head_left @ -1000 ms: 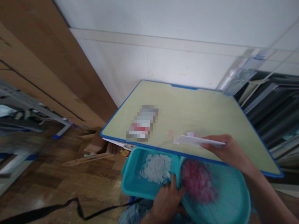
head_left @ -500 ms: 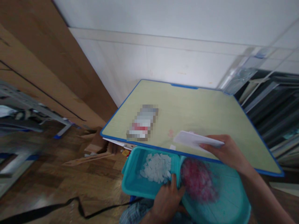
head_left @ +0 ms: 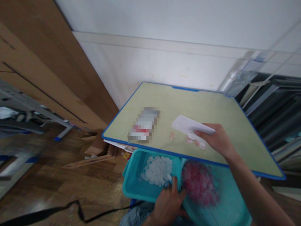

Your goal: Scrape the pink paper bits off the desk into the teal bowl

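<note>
My right hand (head_left: 215,136) is closed on a flat white plate (head_left: 184,123), like a plastic scraper, held tilted above the table. Several small pinkish-white pieces (head_left: 196,142) lie on the tabletop just below it. A small pink piece (head_left: 172,135) rests to their left. My left hand (head_left: 169,199) straddles the rim where two teal containers meet, index finger and thumb on either side. Its other fingers are partly hidden. White flat chips (head_left: 158,170) are heaped in the left teal tray (head_left: 136,190). A blurred red-pink pile (head_left: 199,183) fills part of the right teal basin (head_left: 235,191).
The pale yellow-green table (head_left: 211,110) has a blue edge and stands against a white wall (head_left: 164,62). A pixelated flat item (head_left: 143,124) lies on its left. Cardboard (head_left: 54,78) stands at left, a black strap (head_left: 103,215) lower down. Dark stacked panels (head_left: 279,106) are at right.
My right hand has moved the white plate up and slightly left, and pinkish-white pieces now show below it. A small white piece near the table's front edge no longer shows. My left hand stays put.
</note>
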A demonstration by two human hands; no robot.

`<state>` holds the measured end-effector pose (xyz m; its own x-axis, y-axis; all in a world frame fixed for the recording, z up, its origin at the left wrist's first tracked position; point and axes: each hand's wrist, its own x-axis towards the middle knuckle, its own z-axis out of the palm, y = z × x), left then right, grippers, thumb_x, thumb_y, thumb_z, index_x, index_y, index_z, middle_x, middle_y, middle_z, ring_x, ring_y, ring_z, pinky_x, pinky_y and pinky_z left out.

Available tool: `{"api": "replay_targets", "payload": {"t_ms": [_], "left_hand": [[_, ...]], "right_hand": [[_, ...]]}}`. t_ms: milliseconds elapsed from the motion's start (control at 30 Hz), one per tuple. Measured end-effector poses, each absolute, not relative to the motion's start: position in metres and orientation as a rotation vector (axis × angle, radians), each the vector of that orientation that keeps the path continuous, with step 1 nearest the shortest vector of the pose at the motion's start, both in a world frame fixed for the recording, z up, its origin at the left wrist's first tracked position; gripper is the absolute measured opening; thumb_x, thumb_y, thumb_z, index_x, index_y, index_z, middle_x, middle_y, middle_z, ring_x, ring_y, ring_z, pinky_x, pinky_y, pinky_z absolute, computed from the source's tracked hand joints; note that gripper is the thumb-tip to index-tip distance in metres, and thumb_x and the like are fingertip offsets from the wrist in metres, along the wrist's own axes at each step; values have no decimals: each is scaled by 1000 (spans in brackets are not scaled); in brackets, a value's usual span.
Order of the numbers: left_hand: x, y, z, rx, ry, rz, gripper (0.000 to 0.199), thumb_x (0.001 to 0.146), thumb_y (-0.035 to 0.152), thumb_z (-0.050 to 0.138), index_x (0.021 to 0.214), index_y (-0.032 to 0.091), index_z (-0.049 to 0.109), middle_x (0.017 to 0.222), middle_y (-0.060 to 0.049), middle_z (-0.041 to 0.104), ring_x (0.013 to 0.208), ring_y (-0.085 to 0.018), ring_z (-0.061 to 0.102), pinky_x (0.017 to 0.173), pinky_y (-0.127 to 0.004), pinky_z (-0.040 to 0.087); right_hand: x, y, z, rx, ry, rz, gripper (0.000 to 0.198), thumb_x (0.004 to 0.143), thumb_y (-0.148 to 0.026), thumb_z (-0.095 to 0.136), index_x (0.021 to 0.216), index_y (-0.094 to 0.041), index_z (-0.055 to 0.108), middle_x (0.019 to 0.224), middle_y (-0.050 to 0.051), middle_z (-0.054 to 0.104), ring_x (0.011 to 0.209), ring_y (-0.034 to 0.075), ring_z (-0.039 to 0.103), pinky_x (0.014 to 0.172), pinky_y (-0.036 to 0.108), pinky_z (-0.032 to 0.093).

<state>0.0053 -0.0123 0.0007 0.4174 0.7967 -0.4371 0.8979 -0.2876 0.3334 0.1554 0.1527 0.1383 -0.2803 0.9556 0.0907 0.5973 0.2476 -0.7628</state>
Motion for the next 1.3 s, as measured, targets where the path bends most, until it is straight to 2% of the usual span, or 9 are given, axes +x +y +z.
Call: {"api": "replay_targets", "payload": {"t_ms": [133,200,333,467,567,667,733,867,1300], "left_hand": [[5,-12,-1,2126,1420,-239,68,61,52,67,121,29,45,138,-21,28,92,-30,59,72,-43,50],[5,-12,-1,2125,1419,-233,68,61,52,67,120,29,46,137,-20,30,91,-31,59,71,-44,50],[6,-12,1,2123,1433,-223,68,59,50,69,120,29,46,137,-20,31,91,-31,59,72,-43,50],[6,-12,4,2104,1435,-246,68,59,50,69,120,29,46,138,-21,29,92,-30,59,73,-42,49],[6,-12,2,2115,1443,-254,69,58,51,70,119,30,46,138,-20,29,92,-30,59,73,-42,50],[5,-13,-1,2136,1465,-259,70,58,51,70,120,31,46,139,-20,29,89,-30,60,71,-42,50],[5,-13,-4,2155,1468,-251,69,59,53,68,120,30,46,138,-21,30,88,-30,61,70,-42,51],[6,-15,-8,2203,1485,-223,63,62,54,65,118,29,49,136,-22,34,86,-30,61,68,-41,52],[6,-11,3,2141,1480,-278,64,64,46,67,122,30,46,137,-20,32,88,-29,61,71,-42,52]], "right_hand": [[145,158,131,-1447,-2038,771,29,74,-33,53,62,-11,67,45,-1,57,40,10,48,39,19,34],[145,154,127,-1397,-2101,759,28,75,-31,52,64,-11,68,50,0,61,44,11,52,43,20,38],[156,140,126,-1281,-2165,790,25,78,-30,53,82,-14,71,73,4,72,61,17,63,55,24,47],[165,129,131,-1254,-2159,809,26,81,-30,51,93,-18,70,93,6,71,78,22,67,66,32,53],[162,127,133,-1071,-2268,671,28,84,-20,46,102,-21,67,103,6,68,93,20,64,82,36,51],[151,125,131,-819,-2561,355,39,83,-7,42,115,-23,58,118,4,61,110,18,55,92,38,45],[143,124,127,-703,-2755,98,40,82,-6,45,118,-22,55,122,3,57,114,19,51,93,39,45],[134,121,121,-566,-2899,-222,29,82,-11,51,110,-16,60,116,4,62,104,19,58,85,34,49],[212,116,124,-648,-2939,-485,31,84,-9,44,110,-18,59,118,2,61,105,19,57,83,36,47]]}}
